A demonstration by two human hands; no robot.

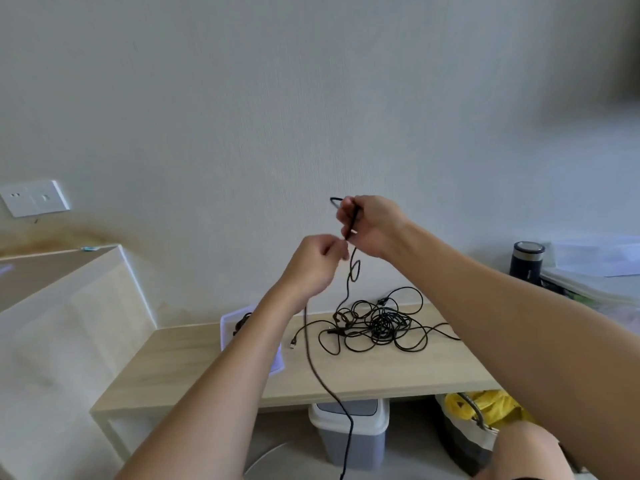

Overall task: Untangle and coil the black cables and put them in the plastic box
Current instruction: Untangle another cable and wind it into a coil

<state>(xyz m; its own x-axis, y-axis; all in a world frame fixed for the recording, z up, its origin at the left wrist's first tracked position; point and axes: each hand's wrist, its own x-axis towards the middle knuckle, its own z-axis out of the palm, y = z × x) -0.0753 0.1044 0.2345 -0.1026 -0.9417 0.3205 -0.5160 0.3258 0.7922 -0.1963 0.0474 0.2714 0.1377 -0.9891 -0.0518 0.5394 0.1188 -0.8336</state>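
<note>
Holding both hands up in front of the wall (242, 98), above the bench (194, 358), you have your right hand (367, 225) curled round a black cable (354, 218). A small loop of it pokes out past your fingers at the top. Your left hand (313, 263) sits just below and to the left of the right one, fingers curled in. It seems to pinch the same cable where the two hands meet, though the blur there makes that hard to confirm.

From your hands one strand drops to the tangle of black cables (379, 323) lying on the bench, right of centre. Another strand hangs below your left wrist, crosses the front edge of the bench and runs down past the waste bin (349, 431) underneath. A loose plug (293, 344) lies on the bench just left of the tangle.

The plastic box (225, 329) stands on the bench left of the tangle, largely hidden behind your left forearm, with something dark inside it.

A yellow bag (485, 403) sits under the bench on the right, a dark flask (526, 259) stands at the far right, and a wall socket (34, 199) is at the far left.
</note>
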